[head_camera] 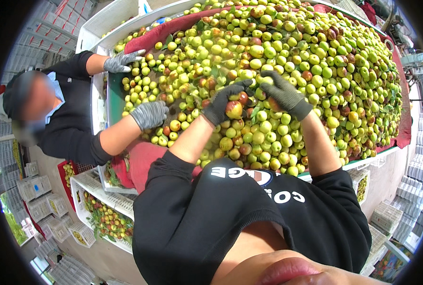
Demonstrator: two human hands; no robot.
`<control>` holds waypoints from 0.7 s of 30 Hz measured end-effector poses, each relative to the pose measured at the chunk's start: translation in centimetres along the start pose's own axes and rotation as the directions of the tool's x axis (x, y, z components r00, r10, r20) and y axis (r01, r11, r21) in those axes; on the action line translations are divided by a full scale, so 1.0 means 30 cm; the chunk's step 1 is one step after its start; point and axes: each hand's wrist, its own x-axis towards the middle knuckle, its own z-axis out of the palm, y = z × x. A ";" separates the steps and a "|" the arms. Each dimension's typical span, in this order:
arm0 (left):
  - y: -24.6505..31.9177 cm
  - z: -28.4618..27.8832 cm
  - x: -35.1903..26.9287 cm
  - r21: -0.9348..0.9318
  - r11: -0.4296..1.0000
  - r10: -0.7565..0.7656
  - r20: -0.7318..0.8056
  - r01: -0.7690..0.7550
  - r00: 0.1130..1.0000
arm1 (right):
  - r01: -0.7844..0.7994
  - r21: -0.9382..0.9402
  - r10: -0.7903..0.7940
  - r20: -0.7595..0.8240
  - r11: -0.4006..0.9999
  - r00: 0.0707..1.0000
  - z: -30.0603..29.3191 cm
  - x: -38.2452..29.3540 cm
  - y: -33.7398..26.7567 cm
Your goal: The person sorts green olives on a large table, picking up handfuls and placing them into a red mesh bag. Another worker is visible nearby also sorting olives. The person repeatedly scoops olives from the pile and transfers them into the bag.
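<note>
A large heap of green and reddish jujubes lies before me, with loose leaves among the fruit. My left hand, in a dark knit glove, is palm up and curled around reddish jujubes. To its right, my right hand, in a matching glove, reaches over the heap with thumb and fingers bent. A green jujube lies just below its thumb, and another touches its fingertips. A reddish jujube shows partly under the palm. Whether the right hand grips any of these is hidden.
At the left, a co-worker's gloved hands rest at the heap's edge. Red cloth lines the white-rimmed sorting table. A white crate of jujubes stands at lower left; stacked crates are at the right.
</note>
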 end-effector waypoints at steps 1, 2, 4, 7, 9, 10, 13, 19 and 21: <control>-0.026 0.027 -0.050 -0.200 0.976 -0.053 0.165 0.086 0.985 | 0.063 -0.015 -0.062 0.024 0.998 0.998 0.063 -0.032 -0.036; -0.049 0.053 -0.086 -0.145 0.988 -0.044 0.119 0.061 0.992 | 0.188 -0.330 -0.186 0.039 0.925 0.982 0.094 -0.071 -0.069; -0.084 0.090 -0.163 -0.143 0.987 -0.065 0.086 0.077 0.994 | 0.174 -0.656 -0.116 0.132 0.735 0.984 0.142 -0.135 -0.121; -0.129 0.111 -0.266 -0.320 0.923 -0.164 0.181 0.215 0.970 | 0.248 -0.722 -0.061 0.274 0.646 0.960 0.156 -0.207 -0.154; -0.165 0.112 -0.324 -0.335 0.922 -0.155 0.145 0.196 0.977 | 0.379 -0.705 -0.088 0.412 0.600 0.907 0.144 -0.217 -0.144; -0.174 0.106 -0.354 -0.273 0.956 -0.092 0.085 0.112 0.992 | 0.304 -0.681 -0.074 0.345 0.666 0.936 0.140 -0.217 -0.131; -0.194 0.092 -0.412 -0.017 0.998 0.059 -0.079 -0.060 0.995 | 0.334 -0.026 -0.325 0.167 0.942 0.931 0.126 -0.174 -0.085; -0.220 0.104 -0.487 0.196 0.878 0.474 -0.243 -0.436 0.846 | -0.417 0.886 0.026 0.421 0.203 0.907 0.227 -0.219 -0.008; -0.223 0.117 -0.509 0.486 0.717 0.645 -0.192 -0.499 0.740 | -0.574 0.815 -0.186 0.577 0.075 0.795 0.287 -0.240 -0.016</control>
